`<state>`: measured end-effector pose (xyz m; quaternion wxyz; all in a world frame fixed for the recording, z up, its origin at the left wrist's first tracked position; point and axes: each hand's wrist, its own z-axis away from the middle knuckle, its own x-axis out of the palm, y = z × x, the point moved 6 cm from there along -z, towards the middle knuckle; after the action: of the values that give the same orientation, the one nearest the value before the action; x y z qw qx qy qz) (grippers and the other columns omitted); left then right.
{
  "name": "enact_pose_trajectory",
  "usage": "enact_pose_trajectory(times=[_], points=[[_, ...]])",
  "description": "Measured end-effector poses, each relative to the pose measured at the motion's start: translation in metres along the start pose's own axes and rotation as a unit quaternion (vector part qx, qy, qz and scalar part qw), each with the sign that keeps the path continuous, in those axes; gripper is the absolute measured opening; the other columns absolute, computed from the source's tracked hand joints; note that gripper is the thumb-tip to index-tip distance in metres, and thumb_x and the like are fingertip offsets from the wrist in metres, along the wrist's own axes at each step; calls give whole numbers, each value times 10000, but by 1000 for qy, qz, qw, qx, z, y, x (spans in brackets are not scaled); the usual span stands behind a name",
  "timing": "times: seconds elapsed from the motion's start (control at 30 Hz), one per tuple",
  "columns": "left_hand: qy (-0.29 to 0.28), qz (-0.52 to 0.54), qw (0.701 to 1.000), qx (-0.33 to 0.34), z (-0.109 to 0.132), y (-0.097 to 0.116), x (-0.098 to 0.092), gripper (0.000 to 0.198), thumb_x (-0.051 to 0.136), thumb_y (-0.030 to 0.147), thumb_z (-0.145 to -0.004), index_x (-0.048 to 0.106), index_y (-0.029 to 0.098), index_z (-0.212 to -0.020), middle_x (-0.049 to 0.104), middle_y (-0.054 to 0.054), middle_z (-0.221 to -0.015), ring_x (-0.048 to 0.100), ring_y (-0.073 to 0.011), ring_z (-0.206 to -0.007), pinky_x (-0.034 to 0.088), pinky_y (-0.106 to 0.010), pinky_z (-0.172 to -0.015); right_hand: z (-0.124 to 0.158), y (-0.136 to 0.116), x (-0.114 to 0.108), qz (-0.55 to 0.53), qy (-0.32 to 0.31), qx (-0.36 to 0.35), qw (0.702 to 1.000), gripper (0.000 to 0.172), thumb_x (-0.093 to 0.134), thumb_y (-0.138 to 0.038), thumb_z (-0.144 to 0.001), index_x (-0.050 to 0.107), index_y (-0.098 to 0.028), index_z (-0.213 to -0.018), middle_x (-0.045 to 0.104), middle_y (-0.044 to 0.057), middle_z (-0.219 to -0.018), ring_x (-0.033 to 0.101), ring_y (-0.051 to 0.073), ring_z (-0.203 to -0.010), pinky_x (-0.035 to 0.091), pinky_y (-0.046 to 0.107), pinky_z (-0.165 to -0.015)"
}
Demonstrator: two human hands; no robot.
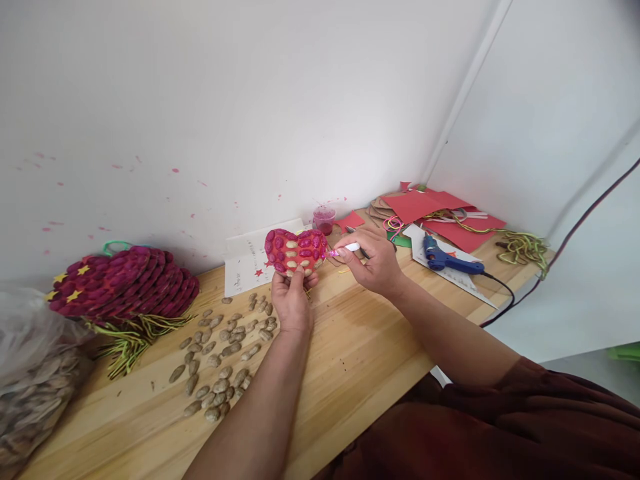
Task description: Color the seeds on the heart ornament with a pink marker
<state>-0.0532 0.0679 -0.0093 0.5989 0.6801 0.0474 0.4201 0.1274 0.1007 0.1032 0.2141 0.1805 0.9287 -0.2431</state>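
My left hand (293, 300) grips the lower edge of a red card piece covered with peanuts (291, 254), its thumb on the front. Most of these peanuts are painted magenta; several in the middle and along the bottom are pale. My right hand (373, 263) is closed round a white-handled paintbrush (351, 247), whose magenta tip is at the right edge of the piece. Behind the hands, a clear plastic cup (325, 219) with magenta paint stands by the wall. Loose unpainted peanuts (220, 385) lie scattered on the table left of my left arm.
Finished-looking magenta peanut pieces with yellow stars (135, 283) are stacked at the left, near a plastic bag of peanuts (37, 393). A blue glue gun (450, 259) with a cord lies at the right, before red card sheets (415, 205) and green cords (523, 250). Written paper (240, 267) lies behind.
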Motion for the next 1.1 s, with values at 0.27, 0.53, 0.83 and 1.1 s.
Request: enact_pose_trajectory(times=[0.27,0.53,0.83,1.1], points=[[11,22,1000,-10,1,2,1,484,905,413,-576,607,200,-892,696,18,-727,671,-143,-598,540,-273,-630,-1,2,-4,11,21,-27,999,176,633,-325,-1023,720,-244,-894,785,30,-827,651,221,-799,447,410,-832],[19,27,999,-23,1,3,1,481,902,405,-545,604,200,-864,702,15,-713,676,-146,-580,538,-269,-609,-2,3,-5,-8,29,-28,999,122,657,-267,-1014,728,-239,-919,796,22,-847,664,210,-800,463,399,-827],[21,30,999,-33,1,2,0,485,904,406,-548,611,199,-873,695,20,-695,675,-141,-562,529,-256,-598,-3,6,-7,-34,36,-3,999,138,648,-289,-1014,734,-244,-916,808,30,-857,691,210,-817,507,396,-827],[23,29,999,-35,2,3,0,450,873,397,-557,597,203,-855,689,22,-679,673,-149,-558,528,-264,-595,-2,8,-10,-46,62,3,997,130,649,-291,-1014,733,-243,-927,809,36,-868,710,210,-831,536,393,-821]])
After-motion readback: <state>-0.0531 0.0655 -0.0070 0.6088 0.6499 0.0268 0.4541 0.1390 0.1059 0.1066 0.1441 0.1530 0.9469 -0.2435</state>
